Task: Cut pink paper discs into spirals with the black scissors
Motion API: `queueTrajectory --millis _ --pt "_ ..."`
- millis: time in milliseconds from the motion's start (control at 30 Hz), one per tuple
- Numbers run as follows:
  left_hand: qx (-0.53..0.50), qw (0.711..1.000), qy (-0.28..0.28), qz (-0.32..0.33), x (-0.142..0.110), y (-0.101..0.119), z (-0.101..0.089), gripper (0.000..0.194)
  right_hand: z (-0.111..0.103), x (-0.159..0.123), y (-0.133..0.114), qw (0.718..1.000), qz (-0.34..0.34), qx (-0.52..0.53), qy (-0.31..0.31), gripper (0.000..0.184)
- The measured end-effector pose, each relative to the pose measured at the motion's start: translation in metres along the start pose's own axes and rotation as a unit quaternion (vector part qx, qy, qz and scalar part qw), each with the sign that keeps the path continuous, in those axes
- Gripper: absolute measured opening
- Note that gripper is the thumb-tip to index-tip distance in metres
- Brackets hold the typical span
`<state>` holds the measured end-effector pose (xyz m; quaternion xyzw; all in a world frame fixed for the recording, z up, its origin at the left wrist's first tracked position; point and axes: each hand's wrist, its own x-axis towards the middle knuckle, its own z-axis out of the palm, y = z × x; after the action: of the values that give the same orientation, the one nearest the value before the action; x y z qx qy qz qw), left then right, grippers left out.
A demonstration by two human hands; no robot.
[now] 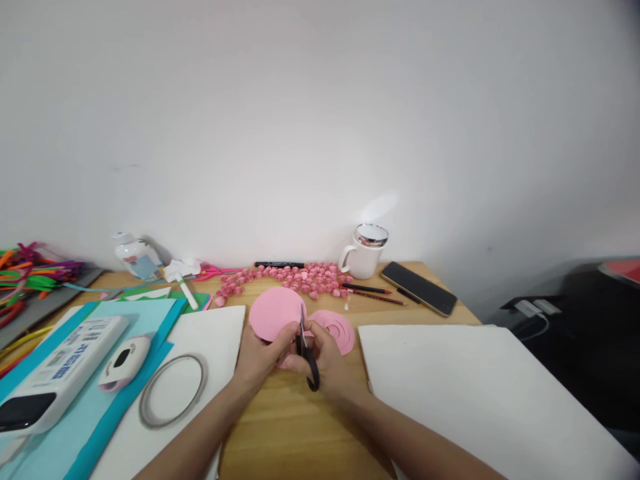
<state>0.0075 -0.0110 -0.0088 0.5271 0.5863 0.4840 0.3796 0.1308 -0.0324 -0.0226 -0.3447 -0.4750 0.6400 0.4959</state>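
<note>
My left hand (261, 355) grips a round pink paper disc (276, 313) by its lower edge, holding it above the wooden table. In my right hand (327, 363) is a pair of black-handled scissors (313, 370), with the fingers in the handle. Their blades point up and lie against the disc's right edge. A pink paper spiral (343, 331) shows just behind and right of my right hand; whether it joins the disc is hidden. Several small rolled pink paper pieces (295, 275) lie in a heap beyond the disc.
A white mug (367, 253), pencils (377, 297) and a black phone (419, 288) lie at the back right. White boards (465, 380) flank the work spot. On the left are a tape ring (173, 390), a long white device (65, 373), blue sheets (145, 317) and a bottle (137, 255).
</note>
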Motion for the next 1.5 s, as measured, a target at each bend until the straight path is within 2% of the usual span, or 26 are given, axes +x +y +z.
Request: queueTrajectory --millis 333,467,700,933,1000,1133,1200,1333,1500 --pt "0.004 1.0 -0.001 -0.006 -0.002 0.011 -0.001 0.028 0.001 0.001 -0.001 1.0 0.007 0.003 0.002 0.043" --pt "-0.017 1.0 -0.01 -0.015 -0.003 0.01 -0.001 0.024 0.0 0.001 0.0 1.0 0.006 -0.011 0.008 0.038" --pt "-0.045 0.999 -0.019 0.002 -0.003 0.01 0.0 0.03 -0.001 0.0 0.001 0.999 0.026 -0.024 0.019 0.032" --pt "-0.051 0.994 -0.097 0.023 -0.002 0.002 -0.001 0.049 0.001 -0.003 -0.001 0.999 0.03 -0.015 0.006 0.029" --pt "-0.049 0.996 -0.079 0.018 -0.001 0.002 -0.001 0.046 0.002 -0.003 -0.001 1.0 0.029 -0.01 0.0 0.03" --pt "-0.027 0.999 0.016 -0.005 -0.001 0.005 0.0 0.024 0.004 -0.001 0.0 1.0 0.028 -0.01 0.01 0.036" --pt "-0.022 0.999 0.025 -0.013 -0.001 0.007 0.0 0.022 0.003 0.0 0.0 1.0 0.021 -0.006 0.014 0.04" --pt "-0.023 0.999 -0.012 -0.026 -0.002 0.01 -0.001 0.022 -0.001 0.002 0.001 1.0 0.008 0.008 0.005 0.045" --pt "-0.037 0.997 -0.062 -0.031 -0.001 0.012 0.0 0.035 -0.004 0.002 -0.001 1.0 0.013 -0.008 0.004 0.045"
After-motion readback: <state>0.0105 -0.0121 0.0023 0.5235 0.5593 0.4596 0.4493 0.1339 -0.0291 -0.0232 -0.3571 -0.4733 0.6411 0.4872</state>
